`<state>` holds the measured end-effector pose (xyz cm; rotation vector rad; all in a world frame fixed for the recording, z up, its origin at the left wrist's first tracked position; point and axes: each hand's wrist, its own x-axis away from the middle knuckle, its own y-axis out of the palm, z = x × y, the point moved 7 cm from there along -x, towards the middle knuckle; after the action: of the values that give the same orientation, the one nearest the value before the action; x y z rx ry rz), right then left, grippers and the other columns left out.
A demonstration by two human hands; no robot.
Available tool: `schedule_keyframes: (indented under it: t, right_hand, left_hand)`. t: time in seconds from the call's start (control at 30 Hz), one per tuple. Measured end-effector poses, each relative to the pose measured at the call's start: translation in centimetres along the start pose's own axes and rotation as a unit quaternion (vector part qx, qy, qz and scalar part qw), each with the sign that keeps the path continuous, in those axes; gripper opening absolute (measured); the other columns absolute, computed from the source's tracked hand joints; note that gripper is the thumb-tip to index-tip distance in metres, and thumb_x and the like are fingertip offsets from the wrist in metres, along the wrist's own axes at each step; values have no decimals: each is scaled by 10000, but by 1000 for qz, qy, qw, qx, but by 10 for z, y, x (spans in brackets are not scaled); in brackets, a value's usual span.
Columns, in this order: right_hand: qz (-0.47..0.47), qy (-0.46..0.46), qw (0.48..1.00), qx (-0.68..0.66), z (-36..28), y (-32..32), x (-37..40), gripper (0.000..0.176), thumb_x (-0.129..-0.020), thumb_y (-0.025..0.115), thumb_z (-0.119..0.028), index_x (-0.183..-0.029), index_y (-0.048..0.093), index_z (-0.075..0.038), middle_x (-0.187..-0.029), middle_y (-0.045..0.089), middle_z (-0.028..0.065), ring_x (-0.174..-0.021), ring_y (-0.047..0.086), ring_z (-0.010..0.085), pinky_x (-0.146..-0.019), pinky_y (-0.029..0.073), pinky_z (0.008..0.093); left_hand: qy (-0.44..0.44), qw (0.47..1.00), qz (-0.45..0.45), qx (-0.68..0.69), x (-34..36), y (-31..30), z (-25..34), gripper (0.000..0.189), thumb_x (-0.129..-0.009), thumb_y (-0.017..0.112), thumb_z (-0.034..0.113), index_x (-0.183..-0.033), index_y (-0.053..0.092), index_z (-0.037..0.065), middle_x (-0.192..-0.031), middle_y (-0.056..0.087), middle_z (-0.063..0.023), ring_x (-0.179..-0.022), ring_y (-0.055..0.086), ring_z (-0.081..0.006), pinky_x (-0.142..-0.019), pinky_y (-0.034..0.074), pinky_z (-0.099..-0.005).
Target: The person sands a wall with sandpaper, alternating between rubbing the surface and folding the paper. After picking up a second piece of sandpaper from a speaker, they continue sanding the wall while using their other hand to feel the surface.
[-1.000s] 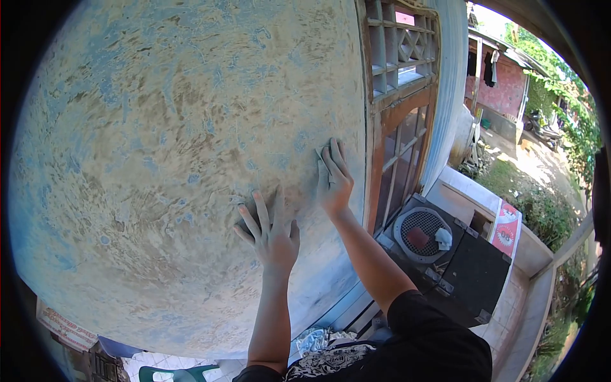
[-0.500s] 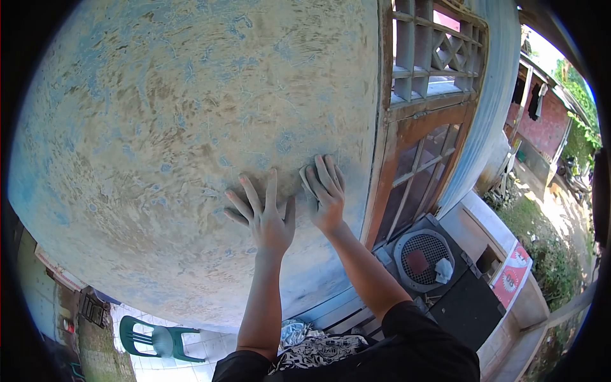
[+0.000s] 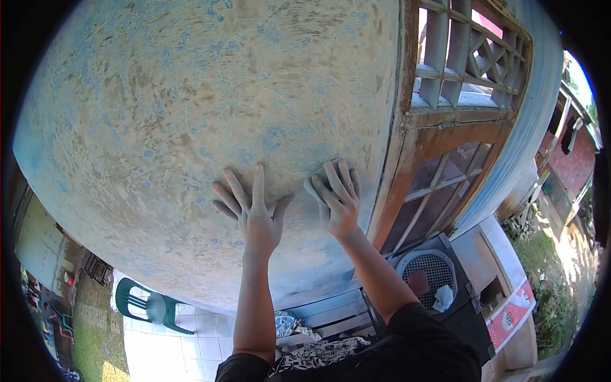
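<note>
Both my hands press on a wall (image 3: 159, 108) of worn, patchy beige and blue paint. My left hand (image 3: 253, 213) lies flat against it, fingers spread, with nothing in it. To its right, my right hand (image 3: 340, 202) presses a thin grey piece that looks like folded sandpaper (image 3: 312, 186) to the wall. Its edge shows past the thumb side; the fingers and palm hide the rest. Grey dust coats both hands.
A wooden window frame (image 3: 398, 159) with a lattice vent stands right of my hands. Below it is a black speaker box (image 3: 461, 312) with a round grille and a crumpled white scrap (image 3: 443, 298). A green plastic chair (image 3: 149, 305) stands on white tiles at lower left.
My right hand has slid a little to the right and down over the wall, away from my left hand. My left hand stays about in place on the wall while the view shifts.
</note>
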<state>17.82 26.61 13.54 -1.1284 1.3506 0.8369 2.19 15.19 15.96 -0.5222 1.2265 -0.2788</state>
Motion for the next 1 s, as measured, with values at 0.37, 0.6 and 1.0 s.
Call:
schedule_keyframes:
  t: [0.37, 0.6, 1.0]
  right_hand:
    - [-23, 9, 999, -47, -8, 0, -22, 334, -944, 712, -144, -1268, 776, -199, -1571, 571, 31, -1503, 468, 328, -1219, 343, 573]
    - [67, 3, 997, -29, -17, 16, -19, 261, -948, 721, -162, -1194, 810, -156, -1427, 692, 28, -1437, 550, 313, -1196, 384, 528]
    - [75, -24, 997, -7, -6, 9, -3, 253, -961, 725, -166, -1201, 804, -153, -1417, 697, 24, -1430, 561, 279, -1188, 409, 490]
  left_hand:
    - [3, 1000, -20, -11, 0, 1, 3, 999, -908, 825, 366, -1696, 245, 160, -1721, -77, -354, -1543, -180, -616, -1153, -86, -794]
    - [4, 999, -27, -25, 1, 5, 2, 992, -906, 826, 382, -1692, 264, 162, -1719, -93, -352, -1535, -195, -623, -1149, -87, -798]
    - [26, 995, -55, -78, 4, -3, -3, 1053, -836, 863, 459, -1680, 306, 170, -1728, -27, -341, -1556, -108, -617, -1211, -28, -743]
